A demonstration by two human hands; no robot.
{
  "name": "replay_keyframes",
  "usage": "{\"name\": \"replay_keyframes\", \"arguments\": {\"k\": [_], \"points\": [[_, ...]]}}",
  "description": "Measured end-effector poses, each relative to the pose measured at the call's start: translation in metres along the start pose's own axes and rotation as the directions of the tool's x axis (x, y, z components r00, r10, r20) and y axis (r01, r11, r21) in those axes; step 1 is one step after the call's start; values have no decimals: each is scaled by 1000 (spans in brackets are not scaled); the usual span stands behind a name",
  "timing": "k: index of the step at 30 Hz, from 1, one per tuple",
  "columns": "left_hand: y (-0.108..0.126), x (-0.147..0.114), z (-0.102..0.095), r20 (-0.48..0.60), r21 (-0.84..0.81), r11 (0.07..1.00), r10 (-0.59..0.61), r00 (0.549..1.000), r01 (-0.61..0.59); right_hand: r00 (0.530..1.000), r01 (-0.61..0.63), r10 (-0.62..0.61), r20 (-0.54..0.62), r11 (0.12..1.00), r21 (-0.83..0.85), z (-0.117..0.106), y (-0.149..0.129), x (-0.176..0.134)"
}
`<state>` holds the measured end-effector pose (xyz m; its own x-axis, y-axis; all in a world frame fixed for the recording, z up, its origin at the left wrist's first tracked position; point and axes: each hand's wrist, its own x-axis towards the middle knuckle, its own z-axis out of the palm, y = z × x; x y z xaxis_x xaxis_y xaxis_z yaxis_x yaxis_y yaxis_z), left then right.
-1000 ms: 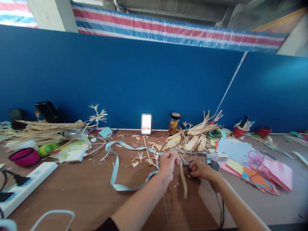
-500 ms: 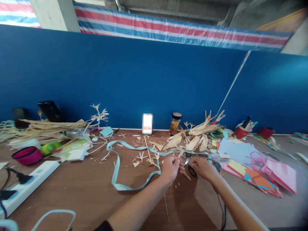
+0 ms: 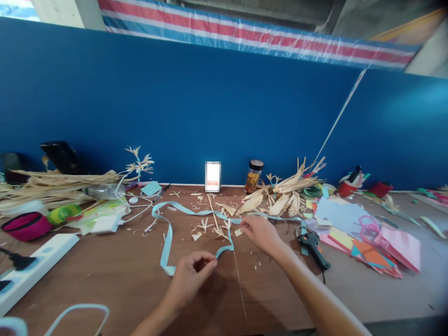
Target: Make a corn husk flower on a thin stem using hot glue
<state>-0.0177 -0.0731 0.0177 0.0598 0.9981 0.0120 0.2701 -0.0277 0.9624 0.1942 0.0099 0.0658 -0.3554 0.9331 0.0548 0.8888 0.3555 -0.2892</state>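
Note:
My left hand (image 3: 194, 277) is closed, thumb and forefinger meeting over the pale blue ribbon (image 3: 167, 247); anything between those fingertips is too small to make out. My right hand (image 3: 261, 235) pinches a small pale piece of dried corn husk (image 3: 238, 232) at its fingertips. Just left of that piece stands a blue-wrapped stem (image 3: 230, 233) topped with husk petals, joined to the ribbon. Husk flowers (image 3: 205, 226) and a loose husk scrap (image 3: 196, 237) lie nearby. A thin stick (image 3: 240, 280) runs toward me between my hands.
A black glue gun (image 3: 313, 249) rests to the right, beside coloured paper (image 3: 371, 254). Husks (image 3: 280, 203) and a lidded jar (image 3: 253, 177) are at the back. On the left are a white power strip (image 3: 38, 270), a pink pouch (image 3: 26, 226) and a finished husk flower (image 3: 139, 163).
My left hand has moved left and nearer me. My right hand has shifted left toward the stem, and the scissors near it are out of sight. The glue gun is now uncovered.

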Motion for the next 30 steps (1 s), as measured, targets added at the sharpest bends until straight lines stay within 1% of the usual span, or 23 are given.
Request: {"name": "replay_keyframes", "arguments": {"k": [1, 2, 4, 6, 8, 10, 12, 14, 15, 18, 21, 24, 30], "points": [[-2, 1, -9, -37, 42, 999, 18, 999, -17, 1000, -12, 13, 23, 999, -40, 2, 0, 3], [-3, 2, -17, -44, 86, 996, 41, 998, -37, 999, -26, 29, 41, 997, -77, 5, 1, 5], [-5, 4, -30, -106, 151, 987, 76, 991, -60, 997, -51, 59, 57, 990, -128, 9, 3, 7], [-6, 9, -40, -174, 242, 964, 152, 973, -108, 996, -66, 74, 55, 988, -141, 12, 4, 8], [-7, 16, -45, -212, 385, 913, 230, 950, -135, 996, -59, 67, 52, 989, -136, 15, 2, 9], [-7, 27, -45, -229, 526, 845, 255, 940, -101, 998, -37, 43, 50, 993, -116, 16, -3, 9], [-7, 40, -40, -226, 635, 770, 266, 937, -66, 999, -18, 21, 40, 996, -89, 16, -8, 9], [-7, 53, -31, -196, 749, 663, 230, 953, -6, 1000, 0, 1, 15, 998, -66, 16, -13, 9], [-7, 59, -27, -212, 786, 616, 202, 956, 44, 1000, 12, -12, 0, 998, -55, 16, -15, 8], [-9, 73, -13, -247, 841, 527, 170, 954, 124, 998, 46, -47, -32, 999, -20, 15, -16, 4], [-11, 82, -5, -279, 850, 494, 135, 951, 180, 999, 33, -33, -43, 999, 3, 15, -12, -1], [-11, 89, -1, -306, 835, 505, 99, 947, 217, 997, 38, -37, -65, 999, 23, 15, -8, -6], [-9, 90, -3, -325, 799, 558, 89, 942, 224, 996, 51, -45, -75, 996, 72, 13, -3, -12]]}}
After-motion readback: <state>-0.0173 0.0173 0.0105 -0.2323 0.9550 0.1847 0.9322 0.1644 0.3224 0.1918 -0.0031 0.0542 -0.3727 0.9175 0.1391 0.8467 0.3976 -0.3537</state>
